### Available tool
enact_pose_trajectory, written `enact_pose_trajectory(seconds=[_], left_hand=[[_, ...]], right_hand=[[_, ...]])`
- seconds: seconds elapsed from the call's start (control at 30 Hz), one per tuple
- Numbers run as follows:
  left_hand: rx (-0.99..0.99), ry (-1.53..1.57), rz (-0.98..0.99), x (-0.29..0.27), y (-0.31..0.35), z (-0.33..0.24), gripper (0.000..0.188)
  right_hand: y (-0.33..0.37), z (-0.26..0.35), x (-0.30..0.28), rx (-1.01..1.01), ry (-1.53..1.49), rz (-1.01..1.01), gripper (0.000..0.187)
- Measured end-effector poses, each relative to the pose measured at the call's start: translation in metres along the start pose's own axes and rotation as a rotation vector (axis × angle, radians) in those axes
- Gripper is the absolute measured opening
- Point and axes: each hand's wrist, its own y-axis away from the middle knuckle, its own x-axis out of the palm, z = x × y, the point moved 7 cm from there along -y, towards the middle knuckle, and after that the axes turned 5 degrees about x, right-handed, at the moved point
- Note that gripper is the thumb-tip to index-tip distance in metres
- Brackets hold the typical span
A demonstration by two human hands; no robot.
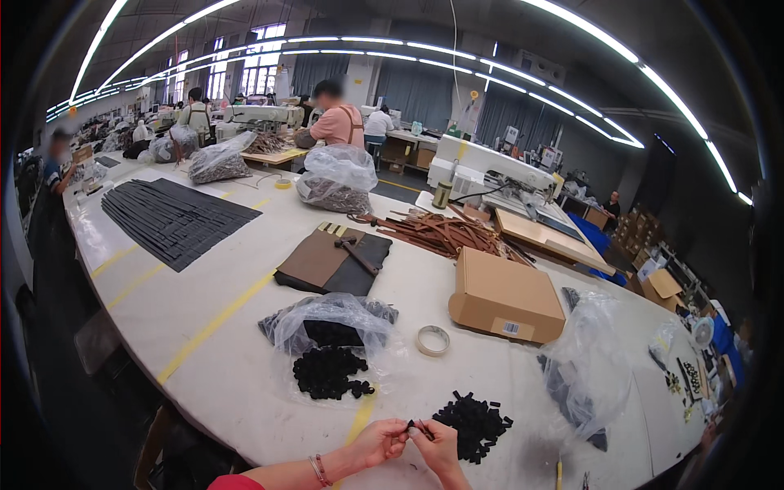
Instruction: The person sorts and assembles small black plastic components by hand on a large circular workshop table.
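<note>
Near the table's front edge my left hand (pixel 380 443) pinches a small black piece (pixel 411 425) that looks like fabric or webbing. Close against it is my right hand (pixel 441 447), its fingers closed around a slim dark tool (pixel 425 430), partly hidden, perhaps small snips. A loose pile of short black pieces (pixel 474 425) lies just beyond and right of my right hand. Farther left, a heap of small black folded pieces (pixel 331 372) spills from the mouth of a clear plastic bag (pixel 333 317).
A tape roll (pixel 433 340) and cardboard box (pixel 508 296) lie ahead. Beyond are a hammer (pixel 357 255), brown straps (pixel 445 233) and black strips (pixel 174 220). A plastic bag (pixel 584 359) and yellow-handled tool (pixel 559 472) are right. A person in pink (pixel 339 122) works across the table.
</note>
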Motion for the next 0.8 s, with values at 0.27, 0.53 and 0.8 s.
enact_pose_trajectory(seconds=[0.27, 0.53, 0.8], left_hand=[[0.039, -0.123, -0.040, 0.004, 0.003, -0.001, 0.013], [0.015, -0.089, -0.090, -0.001, 0.002, 0.002, 0.012], [-0.066, 0.012, -0.043, -0.004, 0.001, 0.015, 0.012]], right_hand=[[0.000, -0.009, -0.005, -0.040, 0.032, 0.029, 0.011], [-0.002, 0.004, -0.004, -0.125, 0.187, 0.068, 0.012], [0.001, 0.007, -0.009, -0.135, 0.170, 0.125, 0.014]])
